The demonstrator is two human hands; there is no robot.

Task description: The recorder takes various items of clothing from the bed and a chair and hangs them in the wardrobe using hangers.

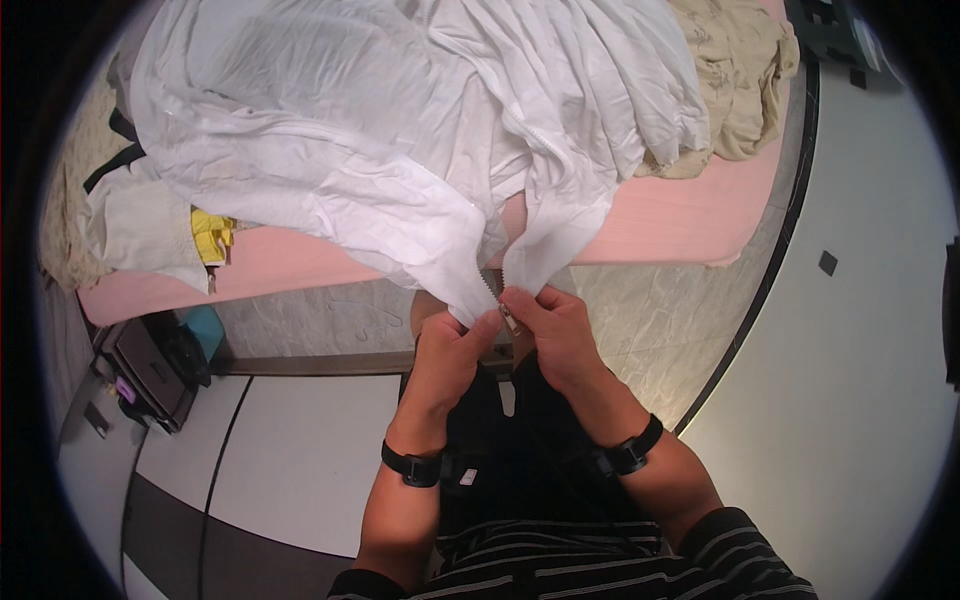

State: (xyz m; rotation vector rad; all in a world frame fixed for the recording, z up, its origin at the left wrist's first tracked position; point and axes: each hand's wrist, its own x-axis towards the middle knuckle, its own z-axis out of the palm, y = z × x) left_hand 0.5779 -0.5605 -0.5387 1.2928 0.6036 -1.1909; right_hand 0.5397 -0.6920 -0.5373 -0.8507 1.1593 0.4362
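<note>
A white zip-front garment [360, 172] lies spread over a bed with a pink cover [675, 225], its lower edge hanging past the bed's side towards me. My left hand [454, 349] pinches the hem at the left front edge, beside the zip's end. With thumb and fingers, my right hand [555, 326] holds the right front edge at the metal zip slider [508, 319]. Both hands nearly touch. Above them the toothed edges spread apart in a V. Whether the zip's end is seated in the slider cannot be told.
Beige patterned clothing [742, 82] lies at the bed's right. At the left are a white cloth [139, 217] and a yellow piece [212, 235]. A clothes hanger [367, 315] is on the grey marbled floor [285, 330]. A dark case [150, 367] stands lower left.
</note>
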